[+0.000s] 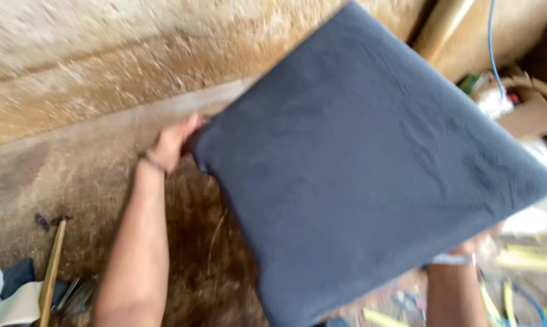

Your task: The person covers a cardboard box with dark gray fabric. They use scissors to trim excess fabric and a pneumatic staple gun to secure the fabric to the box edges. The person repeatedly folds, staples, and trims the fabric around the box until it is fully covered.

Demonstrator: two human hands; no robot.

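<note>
Rough, sandy-brown ground (74, 175), blurred by motion, fills the background, with a pale band running across it. Held up in front of it is a large square dark grey cushion (358, 163), tilted so one corner points upward. At its left corner the left hand (173, 142) is closed on the edge, a dark band at the wrist. At the lower right edge the right hand (473, 245) is mostly hidden behind the cushion, gripping it from beneath. A wooden handle (51, 269) lies lower left; a cardboard box (530, 109) sits right.
</note>
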